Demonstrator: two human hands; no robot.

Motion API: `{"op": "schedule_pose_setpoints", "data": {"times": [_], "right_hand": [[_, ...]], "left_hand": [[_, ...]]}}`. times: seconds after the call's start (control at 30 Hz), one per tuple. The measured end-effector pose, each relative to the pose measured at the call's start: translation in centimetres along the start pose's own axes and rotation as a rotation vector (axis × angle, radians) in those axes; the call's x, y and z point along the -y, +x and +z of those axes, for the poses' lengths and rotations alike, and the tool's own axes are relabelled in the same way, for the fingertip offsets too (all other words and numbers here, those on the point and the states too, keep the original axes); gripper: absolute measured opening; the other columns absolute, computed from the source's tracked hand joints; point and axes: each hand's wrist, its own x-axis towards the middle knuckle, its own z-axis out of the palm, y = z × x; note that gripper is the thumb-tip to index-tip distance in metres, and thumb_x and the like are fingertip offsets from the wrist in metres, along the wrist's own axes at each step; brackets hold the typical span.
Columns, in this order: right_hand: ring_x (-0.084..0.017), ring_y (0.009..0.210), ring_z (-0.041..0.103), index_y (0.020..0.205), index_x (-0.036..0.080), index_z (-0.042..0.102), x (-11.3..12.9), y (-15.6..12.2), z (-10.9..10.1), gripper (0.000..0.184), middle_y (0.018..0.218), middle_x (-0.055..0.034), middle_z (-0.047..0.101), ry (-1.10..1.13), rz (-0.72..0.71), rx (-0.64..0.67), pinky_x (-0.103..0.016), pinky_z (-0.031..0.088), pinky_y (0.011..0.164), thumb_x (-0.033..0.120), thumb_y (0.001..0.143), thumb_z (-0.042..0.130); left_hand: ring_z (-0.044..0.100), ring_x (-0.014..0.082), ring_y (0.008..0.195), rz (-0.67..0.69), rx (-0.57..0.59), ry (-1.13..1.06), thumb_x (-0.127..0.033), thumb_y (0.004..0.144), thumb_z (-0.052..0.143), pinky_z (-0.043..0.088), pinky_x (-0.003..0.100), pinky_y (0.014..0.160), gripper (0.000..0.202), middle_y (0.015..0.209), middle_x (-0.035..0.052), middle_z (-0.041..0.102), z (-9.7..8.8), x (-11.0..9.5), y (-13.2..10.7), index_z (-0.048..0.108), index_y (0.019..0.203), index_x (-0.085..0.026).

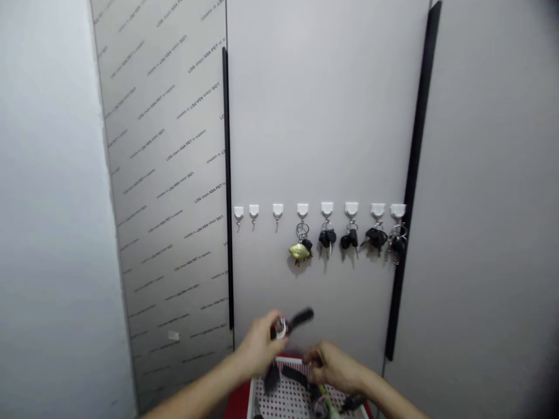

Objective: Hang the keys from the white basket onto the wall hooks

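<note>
My left hand (257, 349) grips a key ring with a black strap (302, 317) above the basket. The strap sticks out to the right of the fingers, and a whitish ring shows beside the fingertips. Lower and further right, my right hand (334, 366) is over the basket with curled, blurred fingers; what they hold, if anything, does not show. In the white perforated basket (286, 402) lie a black strap (294, 374), a dark flat piece (271, 378), a pale green strap (332, 410) and other dark items.
A row of white hooks (278, 209) is fixed on the pale door ahead. Bunches of keys (327, 238) hang from the right-hand ones, one with a gold football-shaped fob (299, 251). Black handles (227, 192) run along the door edges. Something red (238, 404) lies beneath the basket.
</note>
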Motion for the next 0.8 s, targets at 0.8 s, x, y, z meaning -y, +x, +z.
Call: {"op": "schedule_pose_setpoints", "data": {"times": [0.8], "right_hand": [[-0.007, 0.037, 0.044, 0.087, 0.015, 0.047, 8.8, 0.1, -15.5, 0.032, 0.051, 0.002, 0.05, 0.292, -0.244, -1.066, -0.018, 0.034, 0.037, 0.033, 0.062, 0.042]], "left_hand": [[0.05, 0.0129, 0.059, -0.114, -0.396, -0.1, -0.02, 0.055, 0.049, 0.037, 0.022, 0.052, 0.019, 0.065, 0.0044, 0.056, -2.4, -8.3, 13.3, 0.055, 0.071, -0.014]]}}
